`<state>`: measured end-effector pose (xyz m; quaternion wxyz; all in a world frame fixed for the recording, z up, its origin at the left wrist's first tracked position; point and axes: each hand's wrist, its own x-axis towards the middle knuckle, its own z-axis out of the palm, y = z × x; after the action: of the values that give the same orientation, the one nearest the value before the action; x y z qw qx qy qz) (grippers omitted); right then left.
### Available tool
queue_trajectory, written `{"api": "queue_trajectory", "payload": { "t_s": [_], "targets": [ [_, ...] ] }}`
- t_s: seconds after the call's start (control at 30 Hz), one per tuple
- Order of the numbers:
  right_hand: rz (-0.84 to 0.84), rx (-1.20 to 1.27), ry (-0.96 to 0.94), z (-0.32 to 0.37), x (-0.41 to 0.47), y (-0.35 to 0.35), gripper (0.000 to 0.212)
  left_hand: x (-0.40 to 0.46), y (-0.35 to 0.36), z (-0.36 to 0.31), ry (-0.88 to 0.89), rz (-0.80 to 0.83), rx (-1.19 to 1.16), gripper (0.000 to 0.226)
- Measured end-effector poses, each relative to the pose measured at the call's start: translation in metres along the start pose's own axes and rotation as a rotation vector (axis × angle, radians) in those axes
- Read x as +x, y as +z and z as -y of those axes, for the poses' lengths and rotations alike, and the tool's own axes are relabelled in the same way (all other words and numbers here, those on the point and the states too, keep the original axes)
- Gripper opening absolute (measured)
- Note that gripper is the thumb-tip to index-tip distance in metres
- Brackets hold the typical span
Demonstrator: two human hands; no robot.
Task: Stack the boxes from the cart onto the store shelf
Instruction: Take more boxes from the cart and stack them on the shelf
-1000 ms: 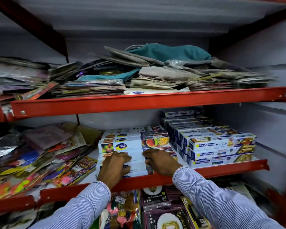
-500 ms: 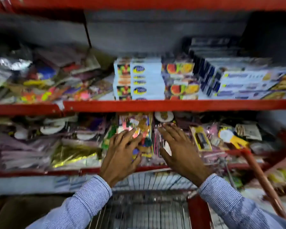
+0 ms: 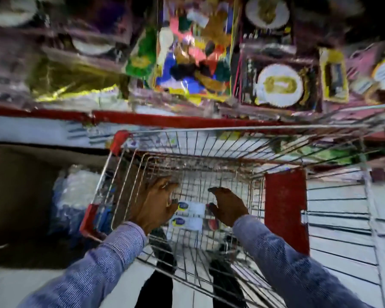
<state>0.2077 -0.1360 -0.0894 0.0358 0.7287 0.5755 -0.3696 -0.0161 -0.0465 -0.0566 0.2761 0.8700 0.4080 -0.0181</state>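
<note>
Both open hands, the left hand (image 3: 156, 205) and the right hand (image 3: 228, 206), are lowered inside the cart (image 3: 209, 138) beside the boxes (image 3: 190, 215), probably to grasp them.

cart (image 3: 242, 138): silver wire, red corner caps, red panel | boxes (image 3: 190, 215): white, blue-yellow oval logo | sleeves (image 3: 111, 254): blue-white fine stripes | shelf (image 3: 165, 118) at 12 o'clock: red edge | cardboard carton (image 3: 16, 187) at 9 o'clock: brown

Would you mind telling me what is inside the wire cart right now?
Two white boxes with blue-and-yellow logos lie in the wire cart, between the left hand and right hand. The hands hide the box ends.
</note>
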Motion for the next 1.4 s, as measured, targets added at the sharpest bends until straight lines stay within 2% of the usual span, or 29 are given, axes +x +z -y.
{"api": "queue_trajectory", "payload": {
  "t_s": [0.13, 0.3, 0.4, 0.47, 0.53, 0.63, 0.73, 0.8, 0.9, 1.0, 1.07, 1.13, 1.2, 1.27, 1.37, 1.4],
  "targets": [
    [0.196, -0.102, 0.018, -0.014, 0.039, 0.067, 0.059, -0.001, 0.047, 0.025, 0.008, 0.066, -0.029, 0.043],
    [0.206, -0.228, -0.047, -0.03, 0.069, 0.094, 0.056, 0.006, 0.076, 0.037, 0.138, 0.172, 0.045, 0.033],
    [0.208, -0.248, -0.093, -0.037, 0.079, 0.09, 0.05, 0.009, 0.083, 0.029, 0.219, 0.181, 0.109, 0.026],
    [0.185, -0.273, -0.123, -0.04, 0.083, 0.089, 0.043, 0.012, 0.089, 0.023, 0.353, 0.254, 0.234, 0.011],
    [0.166, -0.308, -0.126, -0.042, 0.086, 0.088, 0.045, 0.017, 0.097, 0.018, 0.435, 0.371, 0.347, 0.008],
    [0.116, -0.313, -0.154, -0.046, 0.088, 0.08, 0.056, 0.025, 0.118, 0.013, 0.427, 0.51, 0.446, 0.019],
    [-0.001, -0.272, -0.201, -0.051, 0.084, 0.064, 0.051, 0.032, 0.141, 0.021, 0.304, 0.596, 0.484, 0.051],
    [-0.092, -0.27, -0.248, -0.054, 0.081, 0.053, 0.049, 0.032, 0.157, 0.029, 0.288, 0.647, 0.549, 0.069],
    [-0.17, -0.26, -0.294, -0.051, 0.075, 0.037, 0.049, 0.034, 0.172, 0.043, 0.258, 0.583, 0.495, 0.06],
    [-0.268, -0.259, -0.309, -0.038, 0.063, 0.01, 0.044, 0.037, 0.139, 0.027, 0.216, 0.603, 0.367, 0.04],
    [-0.322, -0.238, -0.343, -0.024, 0.052, -0.015, 0.043, 0.035, 0.11, 0.011, 0.17, 0.481, 0.298, 0.035],
    [-0.385, -0.262, -0.376, -0.008, 0.036, -0.046, 0.046, 0.028, 0.073, -0.003, 0.162, 0.438, 0.286, 0.037],
    [-0.435, -0.258, -0.399, 0.009, 0.021, -0.078, 0.052, 0.02, 0.04, -0.01, 0.197, 0.376, 0.21, 0.047],
    [-0.441, -0.251, -0.425, 0.028, 0.002, -0.116, 0.053, 0.015, -0.002, -0.018, 0.207, 0.347, 0.232, 0.055],
    [-0.514, -0.294, -0.479, 0.056, -0.028, -0.183, 0.049, 0.011, -0.077, -0.048, 0.248, 0.166, 0.31, 0.05],
    [-0.54, -0.303, -0.495, 0.067, -0.043, -0.206, 0.047, 0.006, -0.102, -0.061, 0.255, 0.102, 0.309, 0.056]
  ]
}}
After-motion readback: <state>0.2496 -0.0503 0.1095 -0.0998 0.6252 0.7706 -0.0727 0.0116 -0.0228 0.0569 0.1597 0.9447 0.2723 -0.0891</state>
